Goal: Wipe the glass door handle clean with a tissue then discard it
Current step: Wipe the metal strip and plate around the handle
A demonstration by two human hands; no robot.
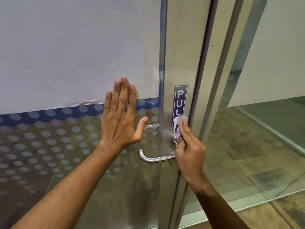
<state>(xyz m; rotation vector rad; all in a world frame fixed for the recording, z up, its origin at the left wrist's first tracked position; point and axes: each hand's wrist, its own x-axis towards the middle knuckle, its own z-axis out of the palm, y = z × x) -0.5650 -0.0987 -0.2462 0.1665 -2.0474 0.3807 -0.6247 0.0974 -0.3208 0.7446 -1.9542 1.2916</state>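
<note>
A steel lever handle (155, 158) sticks out leftward from the metal stile of a glass door (175, 63). My right hand (189, 146) pinches a small crumpled white tissue (179, 121) against the stile just above the handle's pivot, over the bottom of a blue PULL sticker (180, 100). My left hand (120, 118) lies flat with fingers spread on the glass pane left of the handle, holding nothing.
The pane has a frosted upper panel (74, 47), a blue band and frosted dots below. Right of the stile stands the door frame (219, 80) and another glass panel (264, 129). The floor is tiled in brown.
</note>
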